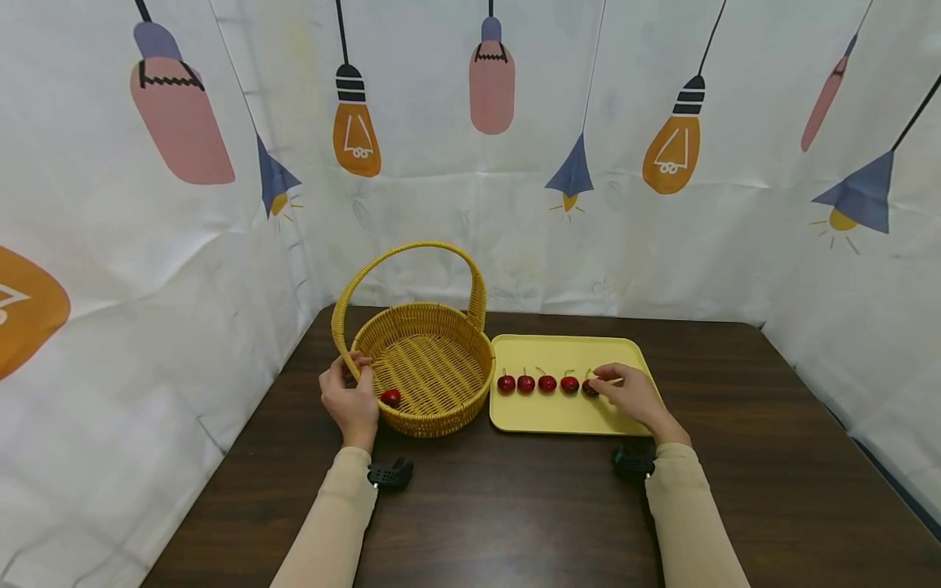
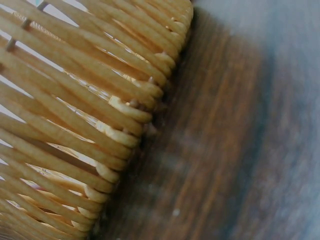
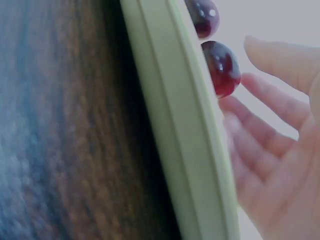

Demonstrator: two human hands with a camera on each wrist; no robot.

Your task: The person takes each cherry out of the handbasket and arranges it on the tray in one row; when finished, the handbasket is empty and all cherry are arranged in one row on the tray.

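Note:
My left hand point(image 1: 351, 402) grips the yellow wicker basket point(image 1: 459, 408) at its left side, where the tall handle point(image 1: 341, 314) meets the rim. A dark red cherry point(image 1: 391, 398) lies inside the basket near that hand. My right hand point(image 1: 628, 394) is over the yellow tray point(image 1: 566, 416), fingers at the rightmost cherry point(image 1: 590, 387) of a row. In the right wrist view, a fingertip touches or nearly touches this cherry point(image 3: 222, 70), while the thumb stands apart from it. The left wrist view shows the basket's woven wall point(image 2: 75, 110); my left hand is not visible there.
Several stemmed cherries point(image 1: 546, 384) form a row across the tray, beside the basket's right side. Both containers stand on a dark wooden table point(image 1: 515, 514). White cloth point(image 1: 456, 204) printed with lamps hangs behind and at the sides.

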